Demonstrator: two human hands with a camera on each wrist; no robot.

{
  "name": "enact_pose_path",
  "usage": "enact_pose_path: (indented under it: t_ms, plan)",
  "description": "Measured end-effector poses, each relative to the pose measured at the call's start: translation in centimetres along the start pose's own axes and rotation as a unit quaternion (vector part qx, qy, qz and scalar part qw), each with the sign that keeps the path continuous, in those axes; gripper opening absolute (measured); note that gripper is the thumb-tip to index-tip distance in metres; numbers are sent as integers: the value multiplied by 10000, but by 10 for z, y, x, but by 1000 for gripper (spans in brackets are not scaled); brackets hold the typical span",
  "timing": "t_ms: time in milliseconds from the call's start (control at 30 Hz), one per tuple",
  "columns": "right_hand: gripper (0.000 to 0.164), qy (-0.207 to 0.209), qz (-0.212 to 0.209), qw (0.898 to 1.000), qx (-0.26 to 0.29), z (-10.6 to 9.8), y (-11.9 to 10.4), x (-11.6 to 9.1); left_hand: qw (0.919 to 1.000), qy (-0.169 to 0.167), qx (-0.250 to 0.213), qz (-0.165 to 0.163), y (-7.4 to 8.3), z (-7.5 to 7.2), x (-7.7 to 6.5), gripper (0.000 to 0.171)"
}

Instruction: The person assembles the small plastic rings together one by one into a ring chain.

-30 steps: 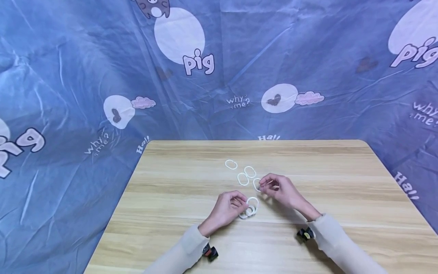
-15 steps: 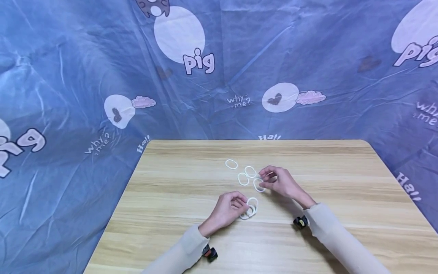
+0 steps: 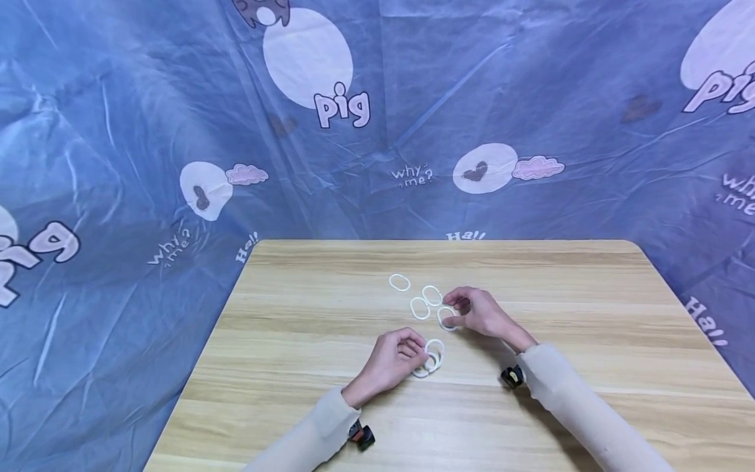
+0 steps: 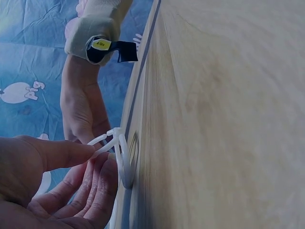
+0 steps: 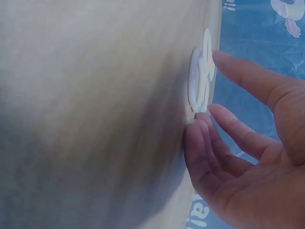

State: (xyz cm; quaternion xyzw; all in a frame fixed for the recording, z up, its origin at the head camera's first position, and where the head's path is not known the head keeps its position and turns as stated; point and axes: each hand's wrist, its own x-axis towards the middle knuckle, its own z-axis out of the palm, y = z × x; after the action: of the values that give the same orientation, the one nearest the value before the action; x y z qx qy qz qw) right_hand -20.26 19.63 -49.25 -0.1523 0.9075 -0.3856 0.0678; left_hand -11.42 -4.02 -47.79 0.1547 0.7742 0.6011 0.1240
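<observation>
My left hand (image 3: 392,359) pinches a white oval plastic ring between thumb and fingers. It is linked with other white rings (image 4: 125,164), which hang beside the fingertips close over the table in the left wrist view. My right hand (image 3: 483,313) is at the nearest loose white ring (image 5: 192,86) on the table. Its thumb overlaps that ring in the head view. In the right wrist view the thumb and fingers stand apart, with fingertips right at the ring's end.
Behind that ring, two white rings (image 3: 412,309) lie close together, and another ring (image 3: 391,280) lies farther back. The wooden table (image 3: 295,367) ends at a blue printed cloth (image 3: 366,216). Each wrist wears a small black camera (image 3: 512,377).
My right hand has shifted slightly left and away from me, its thumb now over the nearest loose ring. The left hand stays put with its linked rings.
</observation>
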Motion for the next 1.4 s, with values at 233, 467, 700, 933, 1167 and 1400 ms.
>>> enact_pose_path:
  t_ms: [233,467,700,933,1167,1400]
  plan:
    - [50,-81,98,9999,-77,0,-3,5,10000,-53,22,17,-4,-2,5,16]
    - [47,-84,68,9997,-224,4,-1,7,9999,-22,118,-2,-31,0,16,16]
    - [45,-88,-18,9992,-386,7,-2,5,10000,-67,8,-3,-36,-2,19,15]
    - [47,-163,9,9998,-126,6,-1,1,9999,-104,99,-7,-34,-3,20,15]
    - [49,-197,-209,9994,-175,5,2,-5,9996,44,264,-2,-36,-4,23,16]
    - [25,-63,-296,9995,-50,3,3,-13,9996,137,239,9,-36,-4,26,17]
